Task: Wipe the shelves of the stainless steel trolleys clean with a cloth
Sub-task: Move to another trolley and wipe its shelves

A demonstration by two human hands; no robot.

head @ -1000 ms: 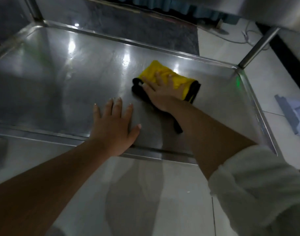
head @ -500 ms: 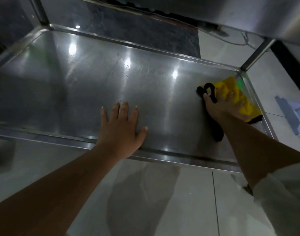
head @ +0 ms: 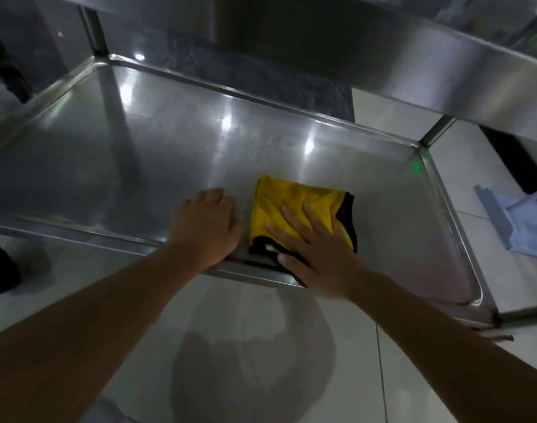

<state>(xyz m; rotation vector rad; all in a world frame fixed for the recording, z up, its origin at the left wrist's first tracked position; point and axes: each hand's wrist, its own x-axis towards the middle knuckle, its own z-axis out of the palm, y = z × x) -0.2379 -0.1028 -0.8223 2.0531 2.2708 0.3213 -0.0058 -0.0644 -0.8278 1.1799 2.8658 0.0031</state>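
Forearms reach in from the near edge, both bare, over pale floor tiles (head: 236, 346) that show a dim reflection. Landmark for everything below: the cloth (head: 291, 209).

Right hand (head: 319, 248) lies palm down on the near right part of the cloth, flat, not gripping. Its fingers (head: 314, 216) are spread wide and point away from the body; thumb sits on the cloth's black near edge. Heel of the hand overhangs the shelf's near rim.

Cloth is folded, yellow on top with black trim along its right and near sides. It lies flat on the bottom shelf (head: 169, 166), close to the near rim and right of the shelf's middle.

Left hand (head: 204, 227) is just left of the cloth, a narrow gap between them, can't tell if they touch. Palm down on the shelf at the near rim. Its fingers (head: 212, 195) are held close together and bent down, tips hidden from this angle.

Shelf is a shallow steel tray with a raised lip; light glare spots sit beyond the cloth. Right of the cloth, past the shelf's right lip, a pale blue object (head: 514, 221) lies on the floor, too cropped to identify.

Beyond the cloth, posts (head: 435, 134) rise from the far corners. Above and beyond, the upper shelf (head: 413, 62) crosses the top of the view. Past the far lip, a dark mat (head: 261, 74) on the floor.
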